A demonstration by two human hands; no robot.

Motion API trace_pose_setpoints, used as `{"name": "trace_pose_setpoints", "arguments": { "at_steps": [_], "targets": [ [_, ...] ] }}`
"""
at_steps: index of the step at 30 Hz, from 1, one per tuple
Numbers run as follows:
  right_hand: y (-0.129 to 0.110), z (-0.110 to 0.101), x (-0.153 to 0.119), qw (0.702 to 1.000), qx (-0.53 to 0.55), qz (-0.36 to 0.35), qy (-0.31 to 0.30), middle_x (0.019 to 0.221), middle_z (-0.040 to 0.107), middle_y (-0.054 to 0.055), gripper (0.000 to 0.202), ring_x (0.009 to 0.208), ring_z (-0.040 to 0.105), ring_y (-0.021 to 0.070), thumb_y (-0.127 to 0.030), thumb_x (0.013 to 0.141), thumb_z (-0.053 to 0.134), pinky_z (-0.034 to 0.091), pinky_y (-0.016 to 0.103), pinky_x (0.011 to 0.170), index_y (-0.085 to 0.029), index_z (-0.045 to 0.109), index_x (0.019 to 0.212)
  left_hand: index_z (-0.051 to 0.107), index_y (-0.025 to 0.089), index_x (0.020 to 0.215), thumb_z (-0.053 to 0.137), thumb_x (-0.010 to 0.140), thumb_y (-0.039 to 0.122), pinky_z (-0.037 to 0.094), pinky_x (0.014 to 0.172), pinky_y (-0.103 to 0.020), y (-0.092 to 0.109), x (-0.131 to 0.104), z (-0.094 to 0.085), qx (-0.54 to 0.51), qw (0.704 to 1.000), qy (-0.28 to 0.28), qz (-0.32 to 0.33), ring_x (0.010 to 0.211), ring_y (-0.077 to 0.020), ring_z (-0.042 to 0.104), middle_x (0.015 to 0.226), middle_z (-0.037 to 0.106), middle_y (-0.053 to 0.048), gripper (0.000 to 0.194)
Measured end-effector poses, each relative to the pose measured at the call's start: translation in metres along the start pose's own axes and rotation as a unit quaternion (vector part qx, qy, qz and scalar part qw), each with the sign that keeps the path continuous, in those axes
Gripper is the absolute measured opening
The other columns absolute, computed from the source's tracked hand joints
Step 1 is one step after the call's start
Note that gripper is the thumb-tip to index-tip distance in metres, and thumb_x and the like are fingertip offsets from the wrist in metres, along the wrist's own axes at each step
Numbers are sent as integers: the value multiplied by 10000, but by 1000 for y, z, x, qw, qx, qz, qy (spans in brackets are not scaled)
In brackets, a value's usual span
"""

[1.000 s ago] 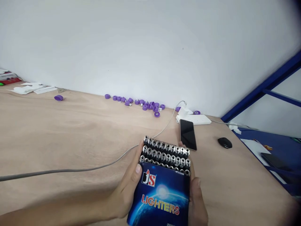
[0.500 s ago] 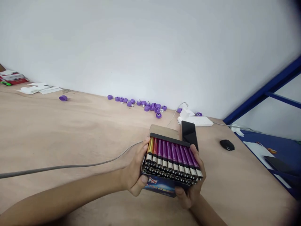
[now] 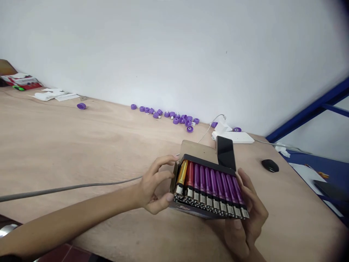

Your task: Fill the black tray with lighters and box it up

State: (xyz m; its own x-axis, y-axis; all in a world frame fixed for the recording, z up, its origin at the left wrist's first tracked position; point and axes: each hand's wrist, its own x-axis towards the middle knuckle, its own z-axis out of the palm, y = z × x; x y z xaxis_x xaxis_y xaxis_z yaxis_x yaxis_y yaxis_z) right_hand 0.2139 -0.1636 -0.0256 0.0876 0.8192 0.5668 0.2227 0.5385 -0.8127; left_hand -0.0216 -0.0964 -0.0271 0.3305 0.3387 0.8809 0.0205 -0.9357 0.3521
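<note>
An open box of lighters [image 3: 201, 214] is tilted above the table, its printed front turned mostly downward. Inside, a yellow lighter [image 3: 182, 174] and a red lighter [image 3: 190, 178] lie at the left end, followed by a row of purple lighters [image 3: 215, 183], metal tops toward me. At the box's left side, my left hand [image 3: 156, 185] has its fingers curved and spaced, fingertips and thumb touching the side flap. My right hand [image 3: 249, 214] grips the right end, thumb below and fingers along the side. The box's cardboard lid [image 3: 199, 151] extends behind it.
Behind the box are a phone [image 3: 225, 153] and a white power strip [image 3: 240, 137]. A black mouse [image 3: 270, 165] sits to the right. Several purple caps [image 3: 182, 119] lie along the wall. A grey cable [image 3: 81, 186] crosses the table at left; white papers [image 3: 56, 95] lie farther back.
The box has tipped so its printed front is less visible. My left hand's fingers have loosened and spread at the side flap, while my right hand has shifted right along with the box.
</note>
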Motion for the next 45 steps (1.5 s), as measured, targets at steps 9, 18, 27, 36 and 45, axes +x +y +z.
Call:
{"name": "trace_pose_setpoints", "arguments": {
  "at_steps": [9,18,27,36,45],
  "targets": [
    [-12,-2,5,999,38,-12,-23,1591,356,60,462,1510,199,374,-356,956,515,303,604,1139,-318,464,1413,587,166,1060,548,793,120,533,958,-541,15,12,-8,5,999,-45,-22,1319,-402,430,1404,409,-200,274],
    [-18,-14,1,985,79,150,-12,1549,439,63,472,1437,380,368,-506,938,528,444,532,1064,-324,508,1373,569,168,955,524,747,-10,539,963,-558,36,11,-12,80,994,-57,-41,1260,-358,483,1383,442,-192,278],
    [-13,-14,1,986,49,157,-30,1484,515,72,552,1345,499,353,-581,931,526,499,466,985,-312,461,1409,603,158,1143,554,844,45,569,955,-471,48,19,-12,38,986,-77,-140,1336,-377,400,1464,397,-175,323],
    [-15,-19,-1,981,63,176,-42,1528,438,77,585,1389,442,335,-551,917,565,443,463,1052,-320,400,1428,610,211,1168,615,892,105,289,1212,-557,51,21,-14,2,969,-92,-229,1453,-366,308,1597,288,-97,296],
    [-20,-19,1,984,65,158,-40,1491,499,81,544,1364,482,324,-535,936,551,438,433,1064,-297,451,1415,589,151,1245,519,872,6,569,1015,-480,52,22,-18,60,982,-118,-134,1438,-393,329,1514,393,-175,407]
  ]
}}
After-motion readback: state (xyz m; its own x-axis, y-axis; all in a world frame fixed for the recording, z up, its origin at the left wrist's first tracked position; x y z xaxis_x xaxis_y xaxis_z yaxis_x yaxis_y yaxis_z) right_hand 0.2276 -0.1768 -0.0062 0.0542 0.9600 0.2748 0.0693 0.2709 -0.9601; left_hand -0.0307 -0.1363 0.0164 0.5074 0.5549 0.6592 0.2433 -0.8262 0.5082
